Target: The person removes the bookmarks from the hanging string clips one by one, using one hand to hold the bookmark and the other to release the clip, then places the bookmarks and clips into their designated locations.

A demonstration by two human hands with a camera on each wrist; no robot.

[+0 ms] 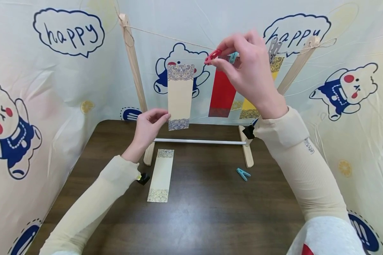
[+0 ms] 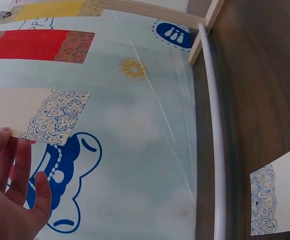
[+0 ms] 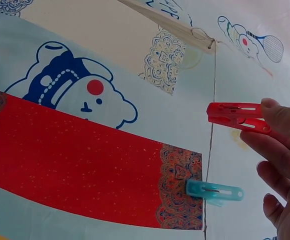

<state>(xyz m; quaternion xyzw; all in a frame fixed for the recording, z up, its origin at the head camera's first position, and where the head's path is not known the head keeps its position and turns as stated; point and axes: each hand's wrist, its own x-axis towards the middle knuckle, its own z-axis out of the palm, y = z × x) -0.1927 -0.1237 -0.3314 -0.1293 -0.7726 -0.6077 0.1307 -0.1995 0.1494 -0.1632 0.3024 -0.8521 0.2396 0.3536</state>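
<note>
My left hand pinches the lower edge of a cream bookmark with blue patterned ends and holds it upright below the string; the same card shows in the left wrist view above my fingers. My right hand pinches a red clothespin at the string, to the upper right of the cream bookmark's top. In the right wrist view the red clothespin is beside the string. A red bookmark hangs from a teal clothespin.
A wooden rack with two slanted posts and a white crossbar stands on a dark wooden table. A second cream bookmark and a loose teal clothespin lie on the table. A yellow bookmark hangs under a grey clip.
</note>
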